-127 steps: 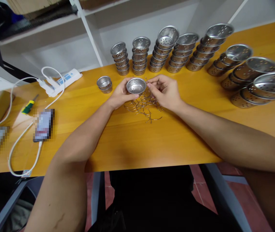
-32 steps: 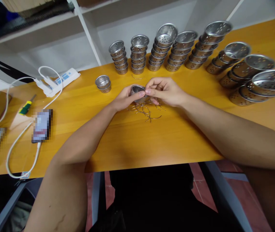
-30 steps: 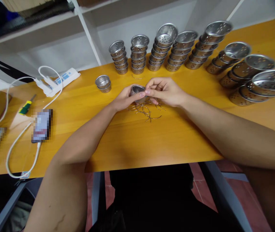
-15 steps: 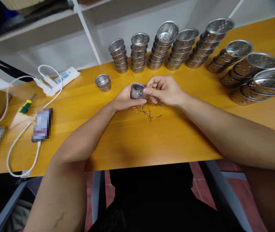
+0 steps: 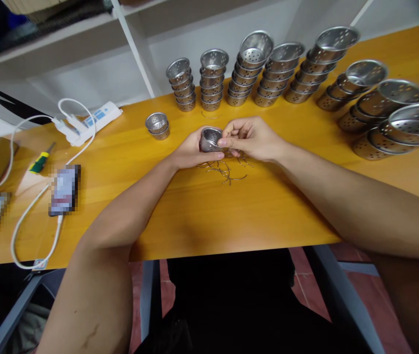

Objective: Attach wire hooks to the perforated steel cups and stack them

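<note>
A small perforated metal cup (image 5: 209, 141) is in my left hand (image 5: 191, 151), whose fingers and thumb wrap round its side just above the table. The cup's mouth faces up. At the cup's right rim is my right hand (image 5: 248, 137), thumb and forefinger pinched together against the edge. Whatever lies between those fingertips is too small to make out. Beneath the hands lie several thin curved metal wires (image 5: 227, 174), partly covered by them. Behind the hands rests one more thin wire (image 5: 209, 116).
A short stack of cups (image 5: 157, 126) stands left of the hands. Taller cup stacks (image 5: 213, 81) line the back and right side. On the left are a white power strip (image 5: 102, 118), a screwdriver (image 5: 40, 161), a phone (image 5: 64, 191) and a white cable (image 5: 16, 231).
Both hands and the cup stay almost in place. The right fingertips have shifted very slightly at the rim, and the whole view has moved a little.
</note>
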The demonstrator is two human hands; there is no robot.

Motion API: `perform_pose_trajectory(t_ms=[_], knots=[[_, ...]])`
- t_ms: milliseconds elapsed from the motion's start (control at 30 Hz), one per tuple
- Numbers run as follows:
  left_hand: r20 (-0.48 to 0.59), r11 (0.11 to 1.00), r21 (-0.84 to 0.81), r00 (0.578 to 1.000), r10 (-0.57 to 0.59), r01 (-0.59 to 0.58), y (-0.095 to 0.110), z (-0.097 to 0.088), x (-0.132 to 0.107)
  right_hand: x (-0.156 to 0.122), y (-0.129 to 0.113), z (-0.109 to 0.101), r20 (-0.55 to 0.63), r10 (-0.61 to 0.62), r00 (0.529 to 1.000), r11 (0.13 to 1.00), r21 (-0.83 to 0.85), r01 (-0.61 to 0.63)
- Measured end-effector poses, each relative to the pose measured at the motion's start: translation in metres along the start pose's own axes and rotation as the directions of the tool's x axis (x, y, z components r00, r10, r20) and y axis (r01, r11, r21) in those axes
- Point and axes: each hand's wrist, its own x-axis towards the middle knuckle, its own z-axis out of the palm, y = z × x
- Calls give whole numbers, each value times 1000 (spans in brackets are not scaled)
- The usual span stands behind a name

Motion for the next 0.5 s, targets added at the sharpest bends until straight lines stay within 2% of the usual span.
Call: perform_pose_trajectory(t_ms=[100, 167, 267, 333, 433, 500], knots=[[-23, 1000, 27, 1000, 13, -13, -6, 1, 2, 0, 2, -1, -10, -11, 1000, 1000, -17, 11], [-50, 998, 45, 998, 39, -37, -13, 0, 4, 0, 7, -1, -74, -34, 997, 999, -28, 32], [-88, 993, 76, 991, 98, -92, -25, -3, 8, 2, 19, -3, -229, -139, 963, 986, -121, 113], [-106, 986, 110, 984, 141, -129, -33, -7, 9, 4, 26, -6, -281, -244, 928, 955, -237, 179], [-136, 972, 162, 972, 190, -168, -47, -11, 11, 4, 33, -8, -258, -360, 896, 889, -387, 246], [-142, 964, 183, 965, 220, -193, -55, -12, 12, 3, 35, -8, -226, -387, 894, 854, -452, 256]])
